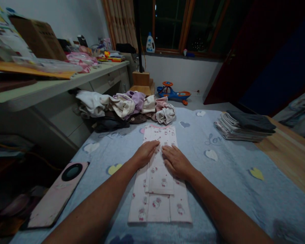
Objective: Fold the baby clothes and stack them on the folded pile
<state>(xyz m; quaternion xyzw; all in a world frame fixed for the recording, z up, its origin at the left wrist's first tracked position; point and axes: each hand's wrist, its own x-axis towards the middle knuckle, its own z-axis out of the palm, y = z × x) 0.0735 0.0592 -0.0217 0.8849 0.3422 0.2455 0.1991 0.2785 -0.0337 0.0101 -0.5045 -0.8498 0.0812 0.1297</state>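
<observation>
A white garment [159, 189] with small pink prints lies folded lengthwise into a narrow strip on the blue sheet [218, 169]. My left hand [145, 153] lies flat and open on its upper middle, fingers stretched toward the far end. My right hand [175, 161] rests flat and open beside it on the same garment, fingertips almost meeting the left hand's. Both palms press on the fabric; neither grips anything.
A heap of unfolded clothes [124, 106] lies at the far left of the bed. A stack of folded clothes [245, 127] sits at the far right. A pink phone [57, 193] lies near the left edge. A cluttered desk [53, 84] runs along the left.
</observation>
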